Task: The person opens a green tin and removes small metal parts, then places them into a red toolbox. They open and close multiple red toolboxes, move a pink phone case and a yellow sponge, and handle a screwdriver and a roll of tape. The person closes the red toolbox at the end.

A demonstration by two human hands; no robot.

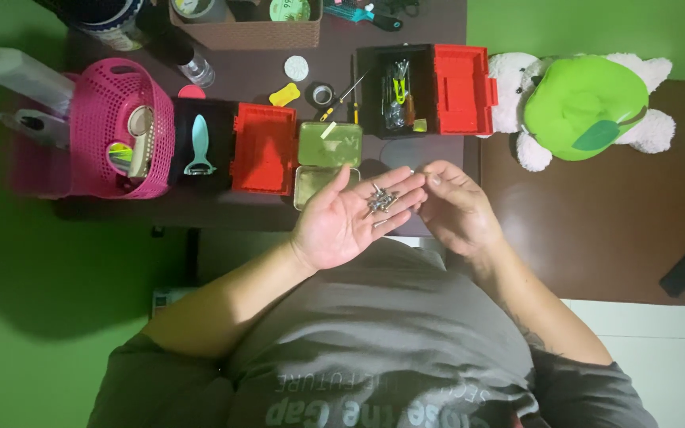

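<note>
Nearest the camera is the person's grey shirt, and just beyond it the left hand [350, 218] lies palm up with its fingers [394, 190] spread wide and flat. A small heap of silvery screws [380, 200] rests on those fingers, near their base. The screws lie crossed over one another, so they share no single direction; most of their long axes run roughly along the fingers, slanting up and away from the palm, and which ends are heads is too small to tell.

Just beside the heap, on the side away from the palm, the right hand [455, 208] is curled with its fingers [435, 179] drawn narrow, thumb and forefinger pinched close together at the tips of the left hand. Whether they grip a screw cannot be told.

Beyond the heap, on the dark worktop [255, 75], a green tin [330, 144] sits with a second tin part [315, 184] touching it on the near side. Past the tin from the heap stand a red box [264, 148], a teal tool [199, 145] and a pink basket [101, 131]. Farther beyond the heap is an open black case with a red lid [461, 89] holding tools, and beside that lid a white soft toy with a green cap [584, 107].
</note>
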